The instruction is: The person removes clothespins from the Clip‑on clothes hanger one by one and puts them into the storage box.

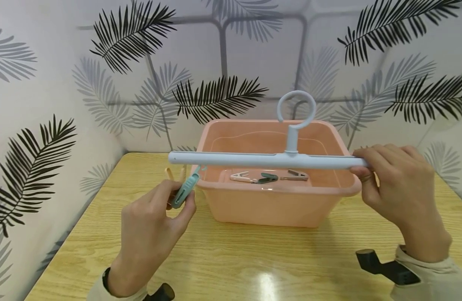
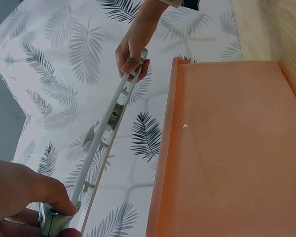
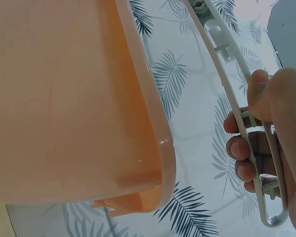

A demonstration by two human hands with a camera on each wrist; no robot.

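A pale blue clothes hanger (image 1: 231, 159) is held level above the basin, its ring-shaped hook upward. My right hand (image 1: 400, 184) grips its right end, with fingers curled round the bar in the right wrist view. My left hand (image 1: 152, 221) pinches a green clothespin (image 1: 186, 190) with a small hook, just below the hanger's left end. In the left wrist view the clothespin (image 2: 53, 222) is close to the hanger's near end; whether they touch is unclear. Inside the basin lie a white clothespin (image 1: 240, 176), a dark green clothespin (image 1: 266, 179) and a greyish clothespin (image 1: 295, 175).
A peach plastic basin (image 1: 268, 209) stands on the wood-grain table (image 1: 216, 259). Thin beige pieces (image 1: 183, 172) show behind my left hand, partly hidden. Leaf-patterned cloth (image 1: 246, 54) rises behind and beside the table.
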